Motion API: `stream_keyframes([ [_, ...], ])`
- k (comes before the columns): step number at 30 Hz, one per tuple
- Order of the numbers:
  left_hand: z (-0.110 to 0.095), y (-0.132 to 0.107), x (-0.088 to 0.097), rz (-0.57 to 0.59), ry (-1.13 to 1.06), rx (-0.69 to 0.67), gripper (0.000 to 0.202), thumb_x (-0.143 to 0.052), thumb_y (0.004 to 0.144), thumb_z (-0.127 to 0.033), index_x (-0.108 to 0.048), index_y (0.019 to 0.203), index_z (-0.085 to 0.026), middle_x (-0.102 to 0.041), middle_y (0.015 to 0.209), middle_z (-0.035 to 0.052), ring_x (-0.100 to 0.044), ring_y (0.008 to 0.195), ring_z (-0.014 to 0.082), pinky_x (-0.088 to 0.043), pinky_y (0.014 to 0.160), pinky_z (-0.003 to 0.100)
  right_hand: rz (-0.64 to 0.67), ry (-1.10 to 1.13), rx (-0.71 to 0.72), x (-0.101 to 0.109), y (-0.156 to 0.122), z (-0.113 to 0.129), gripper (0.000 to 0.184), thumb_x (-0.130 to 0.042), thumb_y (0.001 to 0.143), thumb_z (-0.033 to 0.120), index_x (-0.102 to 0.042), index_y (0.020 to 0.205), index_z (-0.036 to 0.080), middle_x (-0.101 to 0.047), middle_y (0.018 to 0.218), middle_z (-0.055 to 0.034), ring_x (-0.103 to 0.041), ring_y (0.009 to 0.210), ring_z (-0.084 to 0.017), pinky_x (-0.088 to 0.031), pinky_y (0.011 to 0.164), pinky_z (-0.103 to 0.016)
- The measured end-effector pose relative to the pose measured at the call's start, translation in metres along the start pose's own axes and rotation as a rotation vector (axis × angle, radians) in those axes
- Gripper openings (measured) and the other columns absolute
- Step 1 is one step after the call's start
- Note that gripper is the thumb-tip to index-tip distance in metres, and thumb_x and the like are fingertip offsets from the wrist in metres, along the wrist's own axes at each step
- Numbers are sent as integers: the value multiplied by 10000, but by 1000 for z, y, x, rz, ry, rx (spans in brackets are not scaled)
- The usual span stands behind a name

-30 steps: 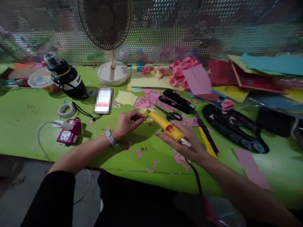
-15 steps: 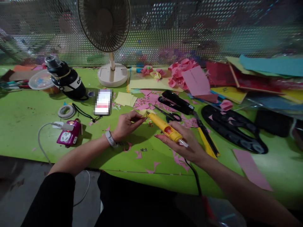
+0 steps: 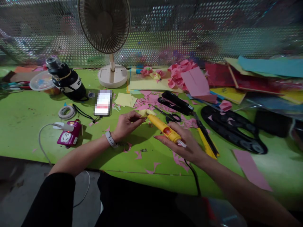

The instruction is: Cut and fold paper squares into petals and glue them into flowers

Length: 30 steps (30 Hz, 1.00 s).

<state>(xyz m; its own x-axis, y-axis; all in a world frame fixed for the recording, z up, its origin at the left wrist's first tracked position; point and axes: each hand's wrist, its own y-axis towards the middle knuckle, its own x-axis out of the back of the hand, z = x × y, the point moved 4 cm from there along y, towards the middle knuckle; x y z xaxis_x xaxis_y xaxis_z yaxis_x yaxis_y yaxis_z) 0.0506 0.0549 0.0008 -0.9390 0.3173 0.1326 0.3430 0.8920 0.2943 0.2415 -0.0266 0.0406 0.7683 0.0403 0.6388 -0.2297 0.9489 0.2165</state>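
Observation:
A small piece of yellow paper (image 3: 142, 112) is pinched between the fingertips of my left hand (image 3: 127, 125). My right hand (image 3: 183, 143) is wrapped around a yellow hot glue gun (image 3: 163, 126), whose nozzle points up and left at the paper. Whether the nozzle touches the paper I cannot tell. A clear glue stick (image 3: 181, 143) pokes out of the gun's back end, and a black cord runs down from below my right hand. Just beyond the gun lie dark scissors (image 3: 174, 117) and a black stapler (image 3: 176, 102). Yellow paper squares (image 3: 124, 99) lie past my left hand.
Pink paper scraps (image 3: 151, 102) litter the green table (image 3: 94, 157). A fan (image 3: 112, 75), a phone (image 3: 103, 102), a black bottle (image 3: 68, 80), a tape roll (image 3: 66, 112) and a purple power adapter (image 3: 69, 134) stand or lie leftward. Rightward are a yellow cutter (image 3: 205, 142) and pink paper flowers (image 3: 182, 71).
The glue gun and my right hand have shifted very slightly left. My left hand stays in place with the yellow paper.

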Motion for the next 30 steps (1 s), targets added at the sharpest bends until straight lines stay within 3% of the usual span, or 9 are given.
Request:
stream_keyframes([
  [10, -2, 0, 0, 28, 24, -13, 207, -752, 806, -328, -667, 808, -139, -689, 753, 36, -627, 652, 102, -524, 614, 229, 0, 8, 9, -1, 1, -1, 319, -674, 860, 453, -450, 775, 243, -440, 604, 51, -398, 508, -127, -300, 490, -283],
  [19, 7, 3, 0, -9, -284, 175, 305, -820, 722, -343, -616, 805, -132, -726, 766, 39, -703, 712, 115, -585, 699, 253, -27, -98, 49, 16, -12, 4, 300, -670, 848, 495, -511, 869, 241, -559, 675, 11, -509, 548, -154, -392, 519, -293],
  [23, 4, 7, 4, -19, -268, 188, 307, -820, 728, -361, -630, 804, -132, -734, 758, 45, -710, 699, 123, -601, 679, 262, -123, -224, -27, 46, -33, -26, 333, -733, 797, 454, -565, 993, 244, -667, 853, -61, -610, 630, -205, -461, 556, -332],
  [27, -2, 12, 11, -46, -230, 181, 242, -793, 774, -329, -640, 816, -147, -738, 776, 43, -711, 711, 117, -602, 679, 257, -399, -498, -201, 96, -56, -76, 306, -750, 723, 362, -578, 944, 240, -678, 881, -126, -644, 741, -307, -475, 640, -423],
  [30, -6, 16, 15, -49, -212, 191, 200, -771, 803, -305, -644, 835, -154, -737, 808, 50, -715, 731, 119, -607, 696, 268, -395, -600, -367, 122, -68, -112, 289, -738, 715, 393, -556, 896, 261, -650, 849, -118, -620, 750, -327, -432, 627, -429],
])
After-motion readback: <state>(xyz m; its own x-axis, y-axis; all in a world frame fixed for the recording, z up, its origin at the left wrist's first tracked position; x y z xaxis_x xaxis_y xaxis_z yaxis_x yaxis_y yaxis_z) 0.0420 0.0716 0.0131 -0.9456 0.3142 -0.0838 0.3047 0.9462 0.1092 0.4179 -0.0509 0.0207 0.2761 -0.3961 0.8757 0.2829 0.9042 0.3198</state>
